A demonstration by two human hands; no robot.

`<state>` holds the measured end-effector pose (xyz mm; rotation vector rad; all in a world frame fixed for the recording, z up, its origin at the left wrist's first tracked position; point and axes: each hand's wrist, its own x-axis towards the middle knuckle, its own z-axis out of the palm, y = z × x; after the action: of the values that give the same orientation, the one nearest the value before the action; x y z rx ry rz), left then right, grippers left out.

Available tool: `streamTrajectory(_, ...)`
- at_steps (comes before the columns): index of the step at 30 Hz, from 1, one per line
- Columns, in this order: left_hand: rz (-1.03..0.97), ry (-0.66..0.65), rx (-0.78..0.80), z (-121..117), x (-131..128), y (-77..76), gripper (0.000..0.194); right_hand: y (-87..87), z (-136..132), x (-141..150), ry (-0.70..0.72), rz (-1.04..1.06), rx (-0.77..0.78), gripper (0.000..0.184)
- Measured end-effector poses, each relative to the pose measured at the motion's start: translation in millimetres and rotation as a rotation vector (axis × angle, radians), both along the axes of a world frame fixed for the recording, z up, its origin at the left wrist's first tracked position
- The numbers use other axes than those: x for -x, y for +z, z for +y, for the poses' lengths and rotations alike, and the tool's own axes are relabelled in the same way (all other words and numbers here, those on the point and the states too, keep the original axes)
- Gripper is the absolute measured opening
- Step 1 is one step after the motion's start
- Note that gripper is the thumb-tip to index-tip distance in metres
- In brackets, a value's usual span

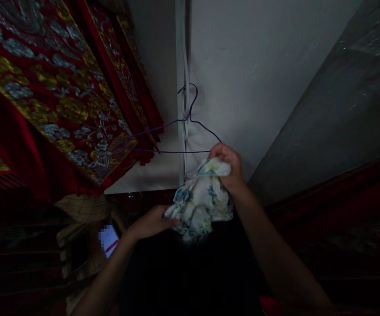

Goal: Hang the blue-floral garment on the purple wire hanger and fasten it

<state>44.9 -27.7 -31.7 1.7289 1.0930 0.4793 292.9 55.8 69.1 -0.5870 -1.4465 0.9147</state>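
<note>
hands (pixel 231 169): 2 | hanger (pixel 190 116): 1 | floral cloth (pixel 203 202): 1 | bright rectangle (pixel 109 238): 1 | red hangings (pixel 66 87): at least 2

Light: dim, lower corners nearly black
Wall (pixel 242 83): grey, softly shaded
Cloth (pixel 205 199): lower edge blurred
Plastic (pixel 371 61): small glints

My left grip (pixel 152 221) and right grip (pixel 235 169) hold floral cloth (pixel 206 202); the right covers one end of a purple hanger (pixel 190 116).
</note>
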Motion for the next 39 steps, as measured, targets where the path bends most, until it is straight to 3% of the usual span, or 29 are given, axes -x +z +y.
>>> streamTrajectory(3,0.149,0.140,-0.131,10,22,7.7,0.046,1.5,35,12,-0.145,0.198,0.062,0.020)
streamTrajectory(7,0.219,0.289,-0.337,18,36,30.2,0.042,-28.7,79,39,-0.062,-0.030,0.322,0.041)
streamTrajectory(9,0.256,0.278,-0.348,18,40,37.8,0.042,-45.3,96,42,-0.086,-0.184,0.311,0.044)
streamTrajectory(12,0.357,0.180,-0.298,17,53,40.4,0.041,-60.5,106,22,-0.148,-0.314,0.188,0.027)
streamTrajectory(16,0.527,0.140,-0.222,17,72,45.7,0.033,-68.9,87,-21,-0.201,-0.501,0.035,0.012)
streamTrajectory(19,0.535,0.185,-0.391,25,70,64.9,0.030,-71.9,59,-40,-0.205,-0.625,-0.097,0.005)
streamTrajectory(22,0.566,0.210,-0.573,41,56,91.9,0.033,-69.6,36,-45,-0.162,-0.611,-0.143,0.007)
streamTrajectory(26,0.675,0.286,-0.632,61,37,123.9,0.037,-59.9,22,-44,-0.124,-0.591,-0.125,0.005)
streamTrajectory(31,0.602,0.195,-0.926,63,6,153.1,0.029,-53.3,16,-37,-0.055,-0.576,-0.084,0.010)
streamTrajectory(33,0.545,0.153,-1.045,63,-7,159.4,0.026,-51.1,12,-29,-0.013,-0.505,-0.062,0.008)
streamTrajectory(35,0.512,0.163,-1.126,68,-15,160.8,0.039,-46.2,6,-20,-0.003,-0.429,-0.031,0.011)
streamTrajectory(37,0.511,0.219,-1.160,76,-14,158.2,0.056,-37.8,-3,-16,-0.003,-0.380,-0.003,0.012)
streamTrajectory(39,0.531,0.242,-1.146,86,-4,154.5,0.058,-27.1,-14,-21,-0.016,-0.370,0.013,0.025)
